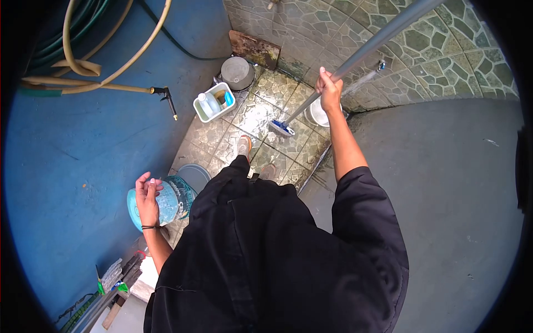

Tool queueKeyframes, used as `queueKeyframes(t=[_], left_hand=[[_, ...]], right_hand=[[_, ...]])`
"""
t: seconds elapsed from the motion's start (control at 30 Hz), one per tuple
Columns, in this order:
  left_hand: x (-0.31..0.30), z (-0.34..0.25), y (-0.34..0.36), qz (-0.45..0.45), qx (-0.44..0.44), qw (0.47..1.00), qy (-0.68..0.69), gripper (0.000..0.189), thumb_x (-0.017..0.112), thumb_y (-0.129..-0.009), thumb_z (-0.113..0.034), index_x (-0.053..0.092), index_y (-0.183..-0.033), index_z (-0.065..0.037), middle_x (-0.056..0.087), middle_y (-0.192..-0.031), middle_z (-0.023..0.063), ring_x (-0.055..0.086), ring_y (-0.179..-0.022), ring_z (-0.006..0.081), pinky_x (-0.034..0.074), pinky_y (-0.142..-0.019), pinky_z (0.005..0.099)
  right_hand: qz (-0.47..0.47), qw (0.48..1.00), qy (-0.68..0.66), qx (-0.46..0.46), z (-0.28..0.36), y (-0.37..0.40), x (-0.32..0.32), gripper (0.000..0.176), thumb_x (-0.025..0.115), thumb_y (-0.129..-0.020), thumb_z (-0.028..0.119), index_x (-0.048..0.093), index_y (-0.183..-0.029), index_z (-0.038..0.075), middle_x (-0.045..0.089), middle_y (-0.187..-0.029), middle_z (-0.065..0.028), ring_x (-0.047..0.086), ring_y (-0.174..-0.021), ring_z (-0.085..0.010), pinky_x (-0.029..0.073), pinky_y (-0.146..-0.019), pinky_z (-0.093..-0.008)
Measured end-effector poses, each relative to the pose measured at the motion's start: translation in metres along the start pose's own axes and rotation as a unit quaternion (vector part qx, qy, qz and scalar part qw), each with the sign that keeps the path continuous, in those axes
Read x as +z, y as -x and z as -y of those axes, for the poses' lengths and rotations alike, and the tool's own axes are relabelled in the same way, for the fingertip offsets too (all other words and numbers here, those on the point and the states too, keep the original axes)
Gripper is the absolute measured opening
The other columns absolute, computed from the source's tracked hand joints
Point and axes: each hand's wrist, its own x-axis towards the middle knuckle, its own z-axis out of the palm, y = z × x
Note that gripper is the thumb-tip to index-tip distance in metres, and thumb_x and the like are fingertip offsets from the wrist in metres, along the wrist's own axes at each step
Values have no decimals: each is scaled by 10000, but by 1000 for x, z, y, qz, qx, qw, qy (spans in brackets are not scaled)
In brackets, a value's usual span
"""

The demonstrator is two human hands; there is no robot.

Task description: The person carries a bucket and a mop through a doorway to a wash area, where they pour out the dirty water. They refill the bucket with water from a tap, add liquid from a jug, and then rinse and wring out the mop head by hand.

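My right hand (pixel 330 91) is closed around the long grey pole of a floor brush (pixel 366 51). The pole slants down to the left, and its blue-and-white head (pixel 282 128) rests on the wet tiled floor (pixel 258 114) ahead of my shoes. Nothing is in my left hand (pixel 148 198), whose loosely bent fingers are apart. In this view it overlaps a teal bucket (pixel 171 198) by the blue wall. Just beyond the brush, partly behind my right wrist, stands a white bucket (pixel 316 114).
A white basin (pixel 215 103) holds a bottle and cleaning items, beside a round grey container (pixel 237 73). A hose with a spray nozzle (pixel 165 100) hangs on the left wall. Water streams from a tap (pixel 381 65) on the stone-patterned wall. A grey wall (pixel 433 183) borders the right.
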Motion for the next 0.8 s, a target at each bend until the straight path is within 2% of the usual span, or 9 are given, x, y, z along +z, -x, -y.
queueKeyframes(t=[0.07, 0.1, 0.3, 0.4, 0.5, 0.6, 0.73, 0.77, 0.8], left_hand=[[6, -8, -24, 19, 16, 1000, -8, 348, 551, -933, -246, 475, -1209, -48, 625, -900, 42, 576, -781, 109, 417, -708, 247], [9, -9, -38, 30, 18, 999, 9, 341, 551, -933, -235, 474, -1208, -49, 622, -895, 42, 567, -774, 108, 416, -700, 243], [37, -46, -106, 108, 40, 993, -17, 311, 528, -941, -167, 457, -1199, -8, 598, -885, 62, 560, -804, 122, 454, -756, 268], [47, -59, -133, 138, 49, 988, -48, 310, 529, -938, -153, 454, -1196, 2, 595, -880, 71, 565, -815, 133, 464, -769, 279], [51, -63, -154, 166, 46, 982, -75, 314, 533, -935, -152, 453, -1195, 2, 594, -879, 71, 567, -814, 139, 464, -772, 280], [54, -57, -174, 184, 51, 978, -78, 325, 540, -930, -157, 451, -1198, 2, 594, -876, 69, 569, -814, 144, 461, -773, 279], [55, -50, -189, 184, 43, 980, -54, 336, 551, -923, -166, 452, -1198, 0, 596, -872, 65, 572, -815, 144, 459, -771, 277], [54, -49, -190, 181, 40, 982, -49, 338, 554, -922, -167, 452, -1197, 0, 596, -870, 63, 572, -814, 144, 459, -770, 276], [54, -47, -191, 180, 33, 982, -54, 336, 554, -922, -165, 453, -1197, 0, 596, -870, 62, 572, -812, 143, 459, -769, 276]], right_hand=[[-106, 993, 20, -43, -1, -14, -3, 388, 647, -859, 338, 504, -619, 68, 425, -533, 5, 421, -472, -108, 363, -474, -261], [-177, 983, 28, -29, 4, -23, -5, 374, 655, -858, 350, 531, -662, 57, 468, -570, -7, 468, -512, -112, 414, -530, -260], [-324, 942, 87, -16, -28, -87, -29, 351, 680, -832, 352, 586, -712, 36, 542, -600, -29, 504, -542, -120, 413, -551, -280], [-345, 936, 61, -23, -17, -111, -20, 346, 692, -816, 349, 597, -728, 28, 546, -609, -31, 515, -557, -121, 408, -555, -285], [-288, 956, 62, 11, -5, -130, -6, 328, 705, -799, 337, 611, -742, 28, 562, -639, -39, 518, -565, -125, 406, -556, -286], [-215, 974, 57, 29, -12, -160, 3, 263, 719, -804, 250, 573, -737, 42, 501, -628, -17, 484, -577, -108, 421, -567, -261], [-283, 928, 227, 85, -37, -201, -4, 339, 733, -768, 314, 615, -813, -1, 580, -684, -58, 542, -636, -161, 442, -653, -310], [-273, 927, 242, 93, -46, -210, -13, 436, 752, -730, 367, 620, -902, -11, 622, -795, -96, 571, -725, -197, 446, -744, -329], [-289, 919, 256, 75, -40, -204, -9, 494, 760, -703, 400, 612, -948, -2, 631, -835, -111, 586, -783, -228, 444, -777, -345]])
